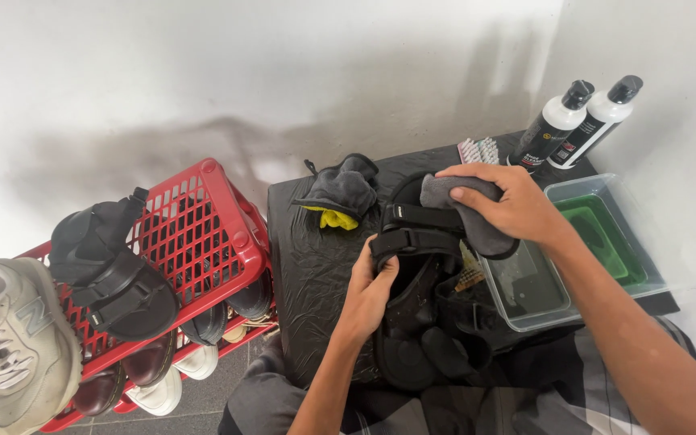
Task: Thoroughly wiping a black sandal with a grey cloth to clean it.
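Sandal [412, 266]: black, on lap, before table [316, 258].
Left hand [370, 292]: fingers curled around strap.
Right hand [509, 201]: fingers pressing grey cloth [477, 217] onto sandal.
Risk: elbow may tip tub [606, 234] beside sandal.

Sandal [412, 266] at frame centre; crate [195, 234] left, tub [606, 234] right (bottles [577, 121] upper right, behind it).

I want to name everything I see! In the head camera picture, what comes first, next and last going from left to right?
Grey sneaker → red rack → dark cloth with a yellow one under it → left hand on the black sandal → right hand → clear tub.
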